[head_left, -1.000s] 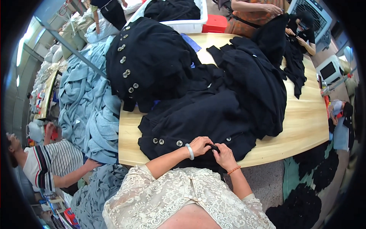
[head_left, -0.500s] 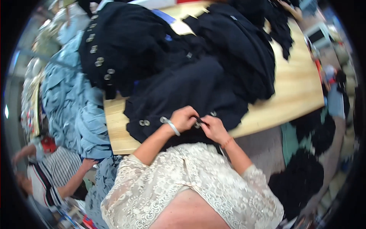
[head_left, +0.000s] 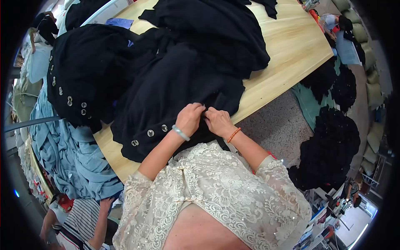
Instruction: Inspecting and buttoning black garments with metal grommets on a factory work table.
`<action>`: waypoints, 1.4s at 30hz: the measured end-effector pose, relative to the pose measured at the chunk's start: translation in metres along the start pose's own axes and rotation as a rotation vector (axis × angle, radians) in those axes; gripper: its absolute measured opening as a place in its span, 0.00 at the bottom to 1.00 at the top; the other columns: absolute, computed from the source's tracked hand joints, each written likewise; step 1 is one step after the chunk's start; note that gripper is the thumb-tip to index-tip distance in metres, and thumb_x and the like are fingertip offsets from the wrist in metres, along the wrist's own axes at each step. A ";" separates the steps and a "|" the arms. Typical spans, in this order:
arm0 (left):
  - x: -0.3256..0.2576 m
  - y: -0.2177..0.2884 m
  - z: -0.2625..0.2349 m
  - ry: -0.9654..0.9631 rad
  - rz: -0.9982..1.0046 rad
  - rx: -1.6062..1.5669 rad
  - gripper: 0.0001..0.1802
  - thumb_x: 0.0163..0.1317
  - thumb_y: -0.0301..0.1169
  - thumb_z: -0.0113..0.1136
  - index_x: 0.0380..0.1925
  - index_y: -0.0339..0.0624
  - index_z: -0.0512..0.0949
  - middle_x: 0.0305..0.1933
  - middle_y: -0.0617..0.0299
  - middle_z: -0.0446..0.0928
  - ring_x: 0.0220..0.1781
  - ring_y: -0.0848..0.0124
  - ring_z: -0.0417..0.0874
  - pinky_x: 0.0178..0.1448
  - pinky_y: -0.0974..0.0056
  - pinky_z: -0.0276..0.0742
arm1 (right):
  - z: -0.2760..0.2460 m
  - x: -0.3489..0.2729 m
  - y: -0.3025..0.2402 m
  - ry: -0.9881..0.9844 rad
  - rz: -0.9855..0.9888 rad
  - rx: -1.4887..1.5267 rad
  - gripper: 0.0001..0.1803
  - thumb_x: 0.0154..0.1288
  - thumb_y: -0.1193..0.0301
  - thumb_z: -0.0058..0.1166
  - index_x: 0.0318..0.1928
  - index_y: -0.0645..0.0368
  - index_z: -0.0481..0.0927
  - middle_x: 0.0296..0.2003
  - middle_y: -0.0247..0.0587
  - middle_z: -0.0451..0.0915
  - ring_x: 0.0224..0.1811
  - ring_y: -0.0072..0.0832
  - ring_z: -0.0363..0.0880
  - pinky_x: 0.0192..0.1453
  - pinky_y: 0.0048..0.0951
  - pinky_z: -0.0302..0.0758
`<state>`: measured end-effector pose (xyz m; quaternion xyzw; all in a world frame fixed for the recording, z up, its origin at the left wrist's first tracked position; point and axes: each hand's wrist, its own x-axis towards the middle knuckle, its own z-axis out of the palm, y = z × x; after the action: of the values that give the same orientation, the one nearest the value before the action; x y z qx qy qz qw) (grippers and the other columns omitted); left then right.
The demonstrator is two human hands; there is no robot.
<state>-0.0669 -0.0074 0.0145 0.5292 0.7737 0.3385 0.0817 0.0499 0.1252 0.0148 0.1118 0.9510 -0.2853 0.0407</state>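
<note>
A black knit cardigan [head_left: 166, 87] lies spread on the table in front of me. Large shiny buttons [head_left: 150, 133] run along its near edge, to the left of my hands. My left hand [head_left: 189, 119], with a pale bangle at the wrist, pinches that edge between closed fingers. Close beside it, my right hand [head_left: 219, 123], wearing an orange bead bracelet, grips the same edge. The fingertips nearly meet, and whatever part of the edge lies between them is hidden.
More black garments, one a buttoned cardigan [head_left: 91, 54], are heaped on the wooden table [head_left: 287, 54]. Blue-grey knits [head_left: 79, 162] hang at its left, near a person in stripes [head_left: 85, 216]. Black garments [head_left: 329, 146] are piled on the floor at right; another person [head_left: 348, 39] is beyond.
The view has swung, so the table and garments sit further left and tilted. The button seen between my fingers earlier is now hidden. Both hands keep their hold on the edge.
</note>
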 end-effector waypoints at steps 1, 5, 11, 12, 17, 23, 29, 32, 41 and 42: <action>0.007 -0.001 0.008 -0.028 0.017 -0.001 0.14 0.52 0.21 0.58 0.41 0.38 0.79 0.45 0.55 0.77 0.45 0.56 0.79 0.49 0.56 0.77 | 0.000 -0.001 0.001 -0.002 -0.004 0.002 0.07 0.61 0.69 0.59 0.35 0.58 0.80 0.35 0.44 0.77 0.34 0.47 0.82 0.38 0.45 0.78; 0.021 -0.012 0.023 -0.197 -0.195 0.141 0.13 0.56 0.23 0.59 0.43 0.39 0.80 0.38 0.53 0.75 0.44 0.55 0.80 0.46 0.55 0.79 | 0.000 -0.005 0.003 0.061 -0.002 0.004 0.07 0.59 0.70 0.60 0.36 0.58 0.78 0.36 0.43 0.77 0.33 0.46 0.82 0.37 0.44 0.78; 0.027 -0.024 0.019 -0.279 -0.542 -0.439 0.06 0.54 0.28 0.66 0.30 0.37 0.83 0.27 0.52 0.82 0.29 0.64 0.83 0.37 0.62 0.79 | -0.002 -0.006 0.005 0.167 -0.009 0.143 0.10 0.56 0.74 0.60 0.38 0.58 0.76 0.36 0.44 0.76 0.35 0.48 0.81 0.38 0.46 0.78; 0.029 -0.025 0.018 -0.289 -0.640 -0.640 0.07 0.54 0.28 0.68 0.29 0.35 0.84 0.24 0.58 0.82 0.25 0.75 0.79 0.33 0.68 0.75 | -0.002 -0.005 0.004 0.152 0.026 0.170 0.11 0.54 0.75 0.61 0.38 0.58 0.76 0.37 0.43 0.77 0.35 0.48 0.81 0.38 0.46 0.78; 0.029 -0.027 0.008 -0.300 -0.759 -0.849 0.06 0.59 0.28 0.68 0.30 0.35 0.84 0.24 0.69 0.79 0.24 0.82 0.73 0.29 0.74 0.69 | -0.007 -0.002 0.001 0.245 0.032 0.281 0.23 0.54 0.70 0.65 0.49 0.58 0.71 0.43 0.48 0.80 0.41 0.45 0.83 0.40 0.41 0.80; 0.016 -0.021 -0.008 -0.391 -0.508 -0.814 0.14 0.59 0.30 0.69 0.43 0.34 0.83 0.36 0.64 0.83 0.36 0.77 0.80 0.42 0.70 0.78 | -0.005 -0.002 0.008 0.117 0.006 0.144 0.17 0.58 0.66 0.62 0.44 0.59 0.74 0.38 0.51 0.79 0.37 0.49 0.82 0.40 0.45 0.79; 0.001 -0.019 0.001 -0.199 -0.195 -0.342 0.10 0.56 0.27 0.61 0.38 0.37 0.84 0.36 0.48 0.81 0.40 0.52 0.83 0.45 0.57 0.79 | -0.014 0.002 0.014 -0.012 -0.073 0.337 0.15 0.61 0.74 0.56 0.50 0.60 0.80 0.34 0.49 0.77 0.39 0.47 0.79 0.45 0.40 0.76; -0.001 -0.024 0.005 -0.151 -0.243 -0.353 0.09 0.56 0.27 0.59 0.35 0.35 0.82 0.34 0.48 0.80 0.38 0.49 0.82 0.43 0.53 0.78 | -0.014 0.005 0.014 -0.005 -0.083 0.377 0.17 0.57 0.82 0.53 0.49 0.63 0.80 0.32 0.50 0.76 0.37 0.47 0.78 0.44 0.40 0.75; -0.001 -0.022 -0.005 -0.137 -0.256 -0.299 0.08 0.55 0.29 0.59 0.33 0.38 0.82 0.34 0.52 0.80 0.39 0.52 0.82 0.44 0.54 0.78 | -0.021 0.011 0.006 0.095 -0.150 0.439 0.08 0.53 0.83 0.57 0.37 0.67 0.81 0.24 0.44 0.75 0.23 0.34 0.76 0.29 0.31 0.72; -0.002 -0.022 -0.007 -0.156 -0.221 -0.295 0.08 0.55 0.29 0.59 0.33 0.39 0.82 0.34 0.53 0.80 0.39 0.52 0.82 0.44 0.54 0.78 | -0.024 0.011 0.005 -0.005 -0.045 0.449 0.07 0.54 0.81 0.59 0.36 0.67 0.81 0.24 0.44 0.75 0.22 0.32 0.76 0.28 0.30 0.71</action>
<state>-0.0859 -0.0165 0.0058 0.4481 0.7605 0.3951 0.2545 0.0400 0.1442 0.0307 0.0961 0.8657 -0.4911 0.0106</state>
